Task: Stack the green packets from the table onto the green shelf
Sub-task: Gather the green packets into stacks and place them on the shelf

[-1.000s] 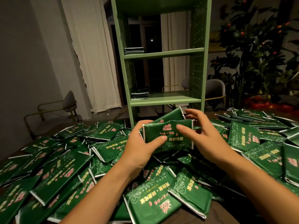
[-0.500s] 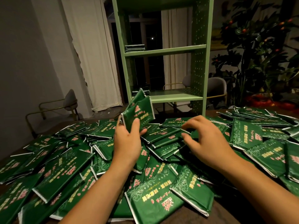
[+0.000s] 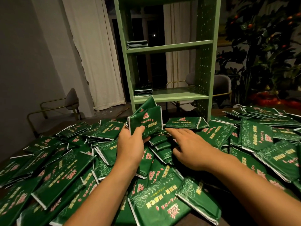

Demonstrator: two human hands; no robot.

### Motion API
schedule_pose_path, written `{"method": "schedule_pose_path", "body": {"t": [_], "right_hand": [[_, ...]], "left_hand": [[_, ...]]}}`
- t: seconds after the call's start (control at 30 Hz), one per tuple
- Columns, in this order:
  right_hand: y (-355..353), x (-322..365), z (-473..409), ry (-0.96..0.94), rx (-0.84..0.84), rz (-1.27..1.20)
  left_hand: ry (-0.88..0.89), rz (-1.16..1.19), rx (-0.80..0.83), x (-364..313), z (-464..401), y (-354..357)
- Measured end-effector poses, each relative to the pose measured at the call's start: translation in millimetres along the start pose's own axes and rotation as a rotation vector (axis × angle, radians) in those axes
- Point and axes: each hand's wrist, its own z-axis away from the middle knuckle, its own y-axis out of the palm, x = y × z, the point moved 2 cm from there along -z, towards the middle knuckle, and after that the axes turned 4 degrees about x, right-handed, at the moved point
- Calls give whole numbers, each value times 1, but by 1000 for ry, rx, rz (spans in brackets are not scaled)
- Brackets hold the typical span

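Left hand [image 3: 130,144] grips a small bundle of green packets [image 3: 145,119], thumb across the printed face, bundle tilted up just in front of the green shelf [image 3: 206,62]. Right hand [image 3: 190,144] lies flat with fingers straight, reaching toward 12 o'clock over the heap, fingertips just short of a loose packet [image 3: 185,122]; holds nothing.

Probably mid-gathering: collecting more before a trip to the shelf. Best to slide the next packet off the top rather than dig under it, since the wrappers look slick and overlap in every direction. Square the edges against the left palm before adding another, or the bundle may fan out. Keep the thumb pressed on the front face.

Shelf stands at 12 o'clock on the table [image 3: 234,221], with one short pile [image 3: 137,44] on its upper board and another [image 3: 143,92] on the lower, both at the left end. Packets cover nearly all of the tabletop from 9 to 3 o'clock. Pale curtain [image 3: 92,54] at 11 o'clock, chair [image 3: 71,101] at 10, a second chair [image 3: 222,85] behind the shelf, leafy plant [image 3: 263,51] with small red fruit at 2. Dim room.
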Motion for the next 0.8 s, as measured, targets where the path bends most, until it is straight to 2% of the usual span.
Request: {"method": "schedule_pose_path", "body": {"t": [0.13,0.33,0.47,0.53,0.67,0.73,0.8], "right_hand": [[5,-2,-5,-7,-204,27],[3,-8,-3,-79,-385,49],[-6,-12,6,-152,-574,73],[-14,-14,14,-171,-657,-33],[-35,-27,31,-148,-777,-431],[-38,-31,35,-130,-780,-476],[-33,-32,33,-108,-714,-416]], "left_hand": [[0,-62,-20,-1,2,1],[0,-78,-1,-1,6,1],[60,-70,-47,-3,3,-5],[86,-73,-63,-4,1,-7],[112,-60,-37,-4,3,-3],[137,-39,-12,-8,8,0],[166,29,134,-6,9,3]]}}
